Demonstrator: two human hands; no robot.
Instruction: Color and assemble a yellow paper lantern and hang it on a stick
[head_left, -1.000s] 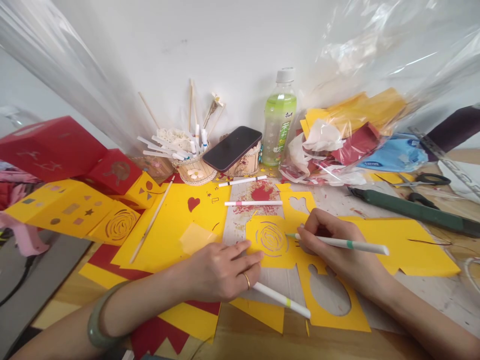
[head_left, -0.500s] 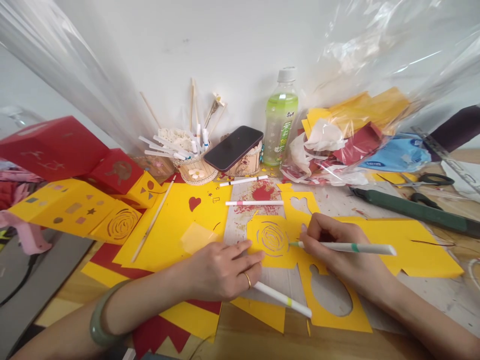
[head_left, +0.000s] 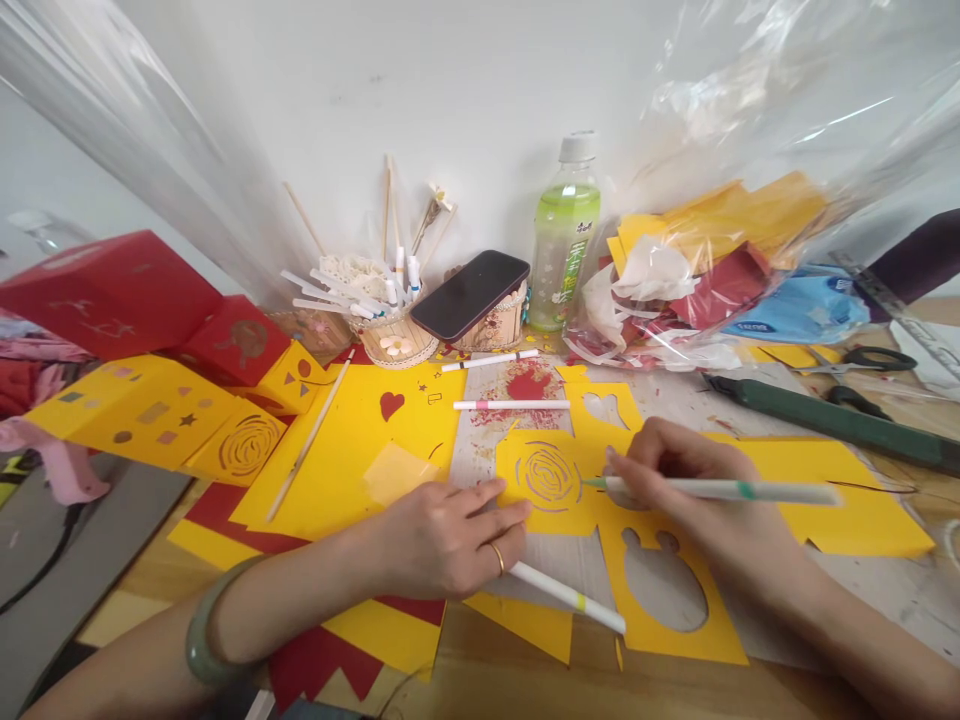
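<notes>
My right hand (head_left: 679, 490) pinches a white marker with a green band (head_left: 784, 492), its green tip at the right side of a rose-like spiral of cut slits. The slits are in a yellow cut-out card (head_left: 525, 515). My left hand (head_left: 457, 540) rests its front fingers on the card's left edge. From beneath its curled rear fingers sticks out a white marker with a yellow band (head_left: 562, 592); its other end is hidden by the hand. To the right, the card has an animal-shaped opening and, above, a smaller cut-out opening.
Two more markers, one pink-banded (head_left: 510, 405) and one black-banded (head_left: 491, 361), lie behind the card. A phone (head_left: 472, 295) rests on small baskets. A green-drink bottle (head_left: 566, 250), scissors (head_left: 847, 362) and a dark green tool (head_left: 817, 415) lie further right. Red and yellow boxes (head_left: 142, 410) stand left.
My right hand has shifted slightly right, and the green-banded marker lies a little flatter, its tip still near the spiral's right side. My left hand stays on the card.
</notes>
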